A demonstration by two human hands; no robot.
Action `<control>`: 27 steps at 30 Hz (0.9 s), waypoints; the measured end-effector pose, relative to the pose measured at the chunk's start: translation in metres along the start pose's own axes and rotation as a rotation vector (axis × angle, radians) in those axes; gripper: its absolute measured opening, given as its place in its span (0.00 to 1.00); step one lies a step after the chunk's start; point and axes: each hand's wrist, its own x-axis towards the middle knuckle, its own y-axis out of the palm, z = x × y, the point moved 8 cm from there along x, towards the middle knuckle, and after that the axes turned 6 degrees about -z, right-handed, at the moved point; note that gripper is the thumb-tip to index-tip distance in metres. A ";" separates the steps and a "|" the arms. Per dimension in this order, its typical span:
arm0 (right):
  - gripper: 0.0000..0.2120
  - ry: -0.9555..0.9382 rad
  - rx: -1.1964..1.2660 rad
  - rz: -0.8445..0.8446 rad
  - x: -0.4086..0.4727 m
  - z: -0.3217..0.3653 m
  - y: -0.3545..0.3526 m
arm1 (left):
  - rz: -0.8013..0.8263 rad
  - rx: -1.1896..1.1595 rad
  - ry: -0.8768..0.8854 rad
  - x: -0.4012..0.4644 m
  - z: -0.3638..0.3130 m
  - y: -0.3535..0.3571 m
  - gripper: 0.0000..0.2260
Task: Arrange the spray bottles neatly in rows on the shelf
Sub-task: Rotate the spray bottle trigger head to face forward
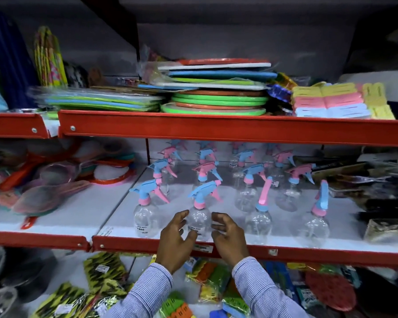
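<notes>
Several clear spray bottles with pink and blue trigger heads stand in rows on the white middle shelf (285, 241). In the front row, one bottle (199, 220) stands between my two hands. My left hand (175, 237) is just left of it, fingers spread and curled toward it. My right hand (228, 235) is just right of it, fingers curled, apart from the plastic. Another front bottle (145, 216) stands to the left, and two more stand to the right: one (259, 222) with a pink head turned sideways and one (316, 226) near the far end.
The red shelf edge (285, 252) runs under my wrists. Colourful flat mats (216, 88) are stacked on the shelf above. Plastic scoops and strainers (51, 180) lie on the left section. Dark packaged goods (377, 191) crowd the right end. Packets (101, 278) fill the shelf below.
</notes>
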 end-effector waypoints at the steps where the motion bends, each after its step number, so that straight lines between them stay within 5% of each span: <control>1: 0.19 -0.001 -0.002 -0.007 -0.001 0.001 -0.001 | 0.011 0.013 0.005 0.001 0.001 0.001 0.23; 27: 0.16 0.003 -0.020 -0.042 -0.002 -0.003 -0.001 | 0.102 0.049 0.020 0.012 0.020 0.014 0.31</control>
